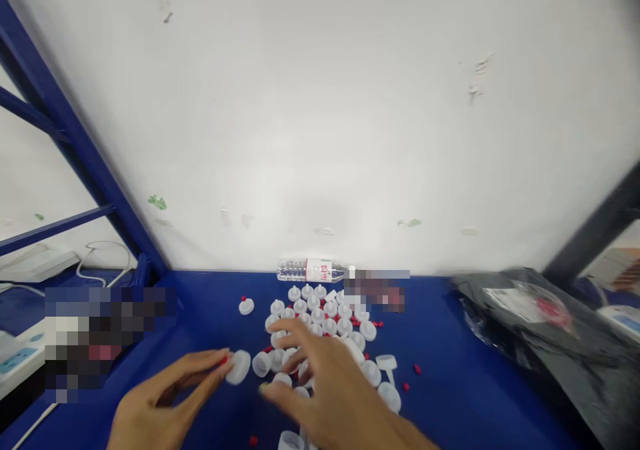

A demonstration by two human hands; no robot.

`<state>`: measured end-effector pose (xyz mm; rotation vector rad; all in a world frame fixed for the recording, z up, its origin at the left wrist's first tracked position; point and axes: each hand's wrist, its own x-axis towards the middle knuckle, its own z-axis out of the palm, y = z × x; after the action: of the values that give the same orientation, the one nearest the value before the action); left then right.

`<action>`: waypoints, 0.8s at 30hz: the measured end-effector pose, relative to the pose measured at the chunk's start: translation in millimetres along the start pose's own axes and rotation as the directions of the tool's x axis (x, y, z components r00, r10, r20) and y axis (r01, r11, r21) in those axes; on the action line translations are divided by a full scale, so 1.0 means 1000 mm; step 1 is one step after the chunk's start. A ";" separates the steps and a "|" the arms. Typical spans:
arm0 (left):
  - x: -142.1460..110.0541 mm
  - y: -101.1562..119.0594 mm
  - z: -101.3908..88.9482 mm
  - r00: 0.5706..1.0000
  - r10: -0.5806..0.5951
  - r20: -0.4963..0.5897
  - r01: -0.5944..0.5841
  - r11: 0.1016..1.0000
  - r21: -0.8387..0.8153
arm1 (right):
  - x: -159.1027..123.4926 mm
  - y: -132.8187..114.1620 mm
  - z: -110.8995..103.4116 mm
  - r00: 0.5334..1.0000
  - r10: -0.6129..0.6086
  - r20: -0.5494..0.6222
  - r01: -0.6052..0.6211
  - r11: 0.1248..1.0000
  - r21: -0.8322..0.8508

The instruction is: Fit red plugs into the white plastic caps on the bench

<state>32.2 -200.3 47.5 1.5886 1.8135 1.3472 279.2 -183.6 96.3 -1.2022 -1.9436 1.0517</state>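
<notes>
My left hand [167,397] pinches a white plastic cap [239,366] between thumb and fingertips, with a small red piece at the fingertips. My right hand [325,387] hovers over a pile of several white caps [320,323] on the blue table [440,397], fingers spread and slightly curled, blurred by motion; nothing shows in it. Small red plugs [417,369] lie scattered among the caps.
A clear water bottle [313,271] lies on its side against the white wall. A black plastic bag [540,323] sits at the right. A blue shelf frame [75,150] rises at the left, with a power strip [20,360] and white cables beyond it.
</notes>
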 end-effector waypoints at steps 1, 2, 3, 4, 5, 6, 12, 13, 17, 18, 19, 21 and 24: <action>0.016 -0.001 0.000 0.999 0.049 0.011 -0.049 0.997 0.055 | -0.004 0.007 -0.014 0.997 -0.020 -0.081 0.017 0.999 -0.032; 0.033 -0.005 -0.001 0.994 0.104 0.016 -0.105 0.987 0.125 | -0.008 0.016 -0.029 0.990 -0.042 -0.134 0.034 0.998 -0.062; 0.049 -0.011 -0.002 0.987 0.157 0.028 -0.159 0.968 0.191 | -0.011 0.027 -0.044 0.977 -0.054 -0.208 0.034 0.995 -0.098; 0.063 -0.018 -0.002 0.986 0.164 0.037 -0.168 0.962 0.216 | -0.014 0.040 -0.059 0.956 -0.067 -0.287 0.025 0.989 -0.146; 0.075 -0.027 -0.001 0.985 0.168 0.039 -0.172 0.958 0.229 | -0.017 0.053 -0.073 0.924 -0.079 -0.374 0.004 0.980 -0.197; 0.085 -0.036 0.001 0.984 0.174 0.043 -0.179 0.954 0.242 | -0.019 0.067 -0.086 0.883 -0.072 -0.463 -0.047 0.970 -0.239; 0.093 -0.067 0.019 0.979 0.195 0.066 -0.205 0.939 0.277 | -0.033 0.139 -0.121 0.677 -0.094 -0.730 -0.273 0.889 -0.367; 0.091 -0.069 0.021 0.980 0.190 0.061 -0.200 0.938 0.284 | -0.034 0.147 -0.122 0.667 -0.099 -0.739 -0.295 0.876 -0.383; 0.090 -0.074 0.024 0.989 0.138 0.044 -0.145 0.941 0.305 | -0.039 0.161 -0.117 0.720 -0.128 -0.683 -0.274 0.851 -0.448; 0.091 -0.075 0.025 0.992 0.119 0.041 -0.126 0.943 0.309 | -0.039 0.160 -0.115 0.743 -0.143 -0.654 -0.251 0.846 -0.470; 0.093 -0.075 0.025 0.994 0.098 0.039 -0.106 0.944 0.312 | -0.039 0.158 -0.113 0.763 -0.158 -0.626 -0.229 0.841 -0.490; 0.095 -0.075 0.026 0.998 0.058 0.032 -0.065 0.947 0.315 | -0.037 0.153 -0.109 0.789 -0.176 -0.588 -0.199 0.833 -0.516; 0.096 -0.072 0.029 0.999 -0.033 0.009 0.028 0.952 0.303 | -0.035 0.146 -0.106 0.813 -0.185 -0.553 -0.169 0.833 -0.526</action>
<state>-12.7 -94.4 3.1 1.7044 2.1077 1.0790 440.8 -143.8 19.4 -1.5867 -1.7650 0.0210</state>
